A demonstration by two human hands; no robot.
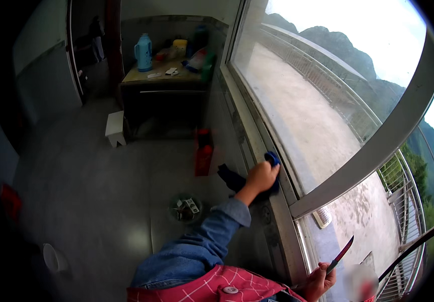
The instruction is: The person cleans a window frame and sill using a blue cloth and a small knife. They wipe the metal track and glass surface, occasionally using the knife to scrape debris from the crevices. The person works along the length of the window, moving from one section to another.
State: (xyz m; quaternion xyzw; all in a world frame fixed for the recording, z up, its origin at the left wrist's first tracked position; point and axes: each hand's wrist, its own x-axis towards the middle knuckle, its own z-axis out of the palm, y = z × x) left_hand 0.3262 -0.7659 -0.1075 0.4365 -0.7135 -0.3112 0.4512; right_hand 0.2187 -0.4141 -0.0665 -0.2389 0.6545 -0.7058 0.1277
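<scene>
My left hand [260,178], at the end of a rolled denim sleeve, grips a dark blue cloth [232,178]. It presses the cloth on the window sill [253,137], beside the sliding track. Part of the cloth hangs over the sill's inner side. Low on the right, my right hand [319,281] holds a small knife [341,253] by its grey handle, the blade pointing up and away from me. The sliding window frame [356,170] stands between the two hands. The right forearm is mostly hidden.
A table [134,77] with a blue thermos flask [143,53] stands at the back, a white stool [115,126] before it. On the floor are a red container [203,158], a bin with litter [171,211] and a white bucket [52,258]. A person [97,37] stands beyond the doorway.
</scene>
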